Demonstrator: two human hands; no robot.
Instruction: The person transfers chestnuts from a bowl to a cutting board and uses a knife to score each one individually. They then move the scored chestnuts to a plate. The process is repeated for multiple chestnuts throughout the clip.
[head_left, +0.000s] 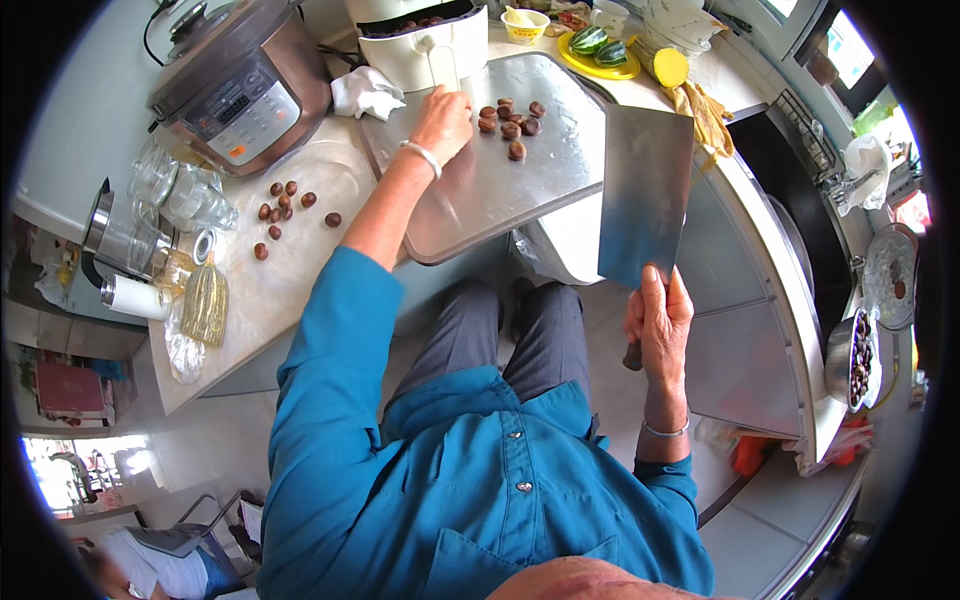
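Observation:
My right hand holds a broad-bladed cleaver by its handle, blade raised beside the right edge of a metal cutting board. Several brown chestnuts lie in a cluster on the board. Just left of them is my left hand, its fingers curled near the handle of a white air fryer basket; whether it holds anything is hidden. Dark chestnuts fill part of that basket. On the counter to the left, more chestnuts are spread over a round translucent mat or lid.
A multicooker and a crumpled white cloth stand behind on the left. Glass jars and a striped squash are at far left. A yellow plate with green squashes is behind. A metal bowl of chestnuts sits right. A person is at lower left.

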